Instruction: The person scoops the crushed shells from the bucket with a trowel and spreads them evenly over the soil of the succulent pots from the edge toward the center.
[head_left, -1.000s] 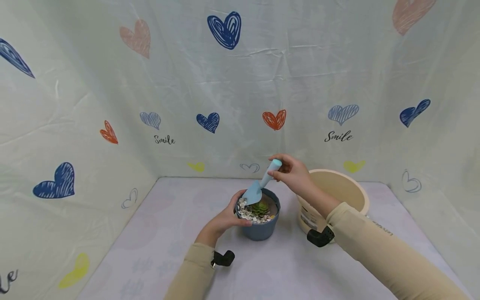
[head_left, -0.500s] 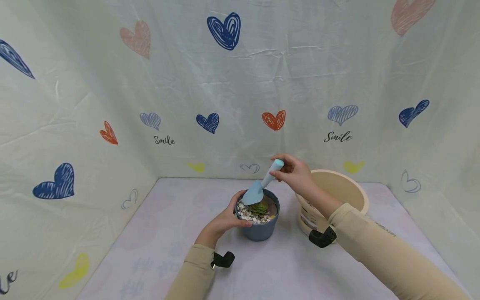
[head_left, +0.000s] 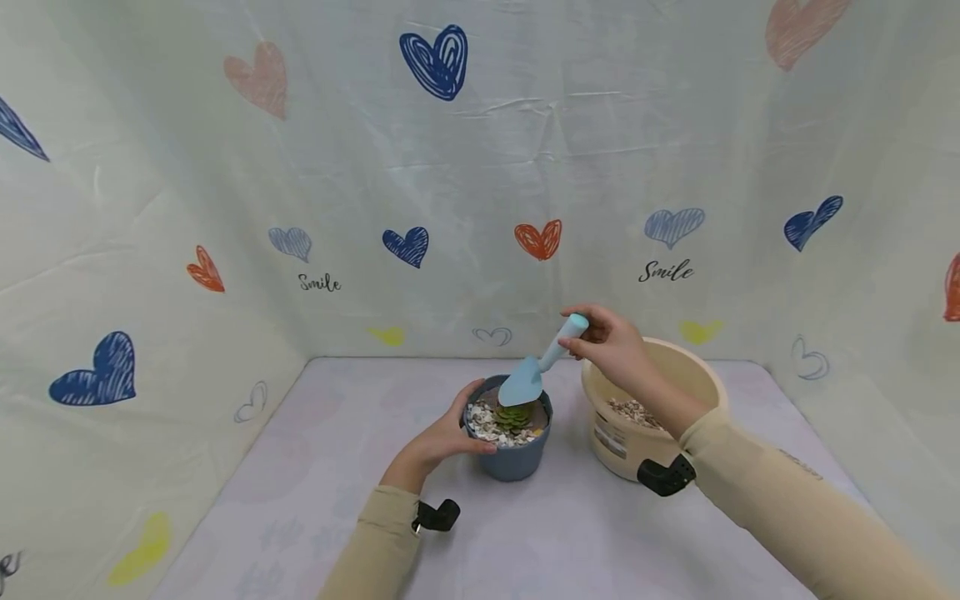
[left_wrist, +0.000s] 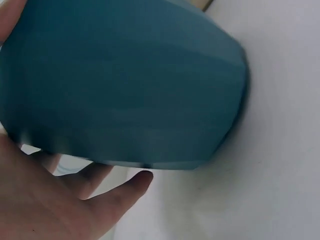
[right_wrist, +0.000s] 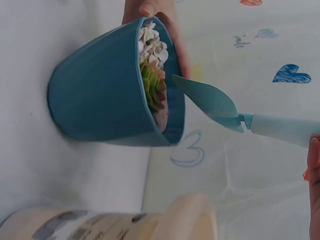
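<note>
A blue-grey plant pot (head_left: 512,463) stands on the table, holding a green succulent (head_left: 513,418) and whitish stones (head_left: 483,427) heaped mostly on its left and front. My left hand (head_left: 442,435) grips the pot's left side, thumb at the front rim, fingers round the back. In the left wrist view the pot wall (left_wrist: 130,90) fills much of the picture. Above the pot, my right hand (head_left: 611,346) pinches the pale handle of a light blue trowel (head_left: 522,384). Its blade overlaps the pot's back rim and points down left; in the right wrist view the tip is at the pot's mouth.
A large cream tub (head_left: 615,417) with a label stands right of the pot, under the right forearm. Stone pieces (head_left: 636,412) lie inside it. A heart-patterned sheet (head_left: 480,167) hangs behind the table (head_left: 345,417).
My right hand and the trowel have moved right and slightly up from the stones. The left hand keeps its hold on the pot. The stones in the tub have come into view.
</note>
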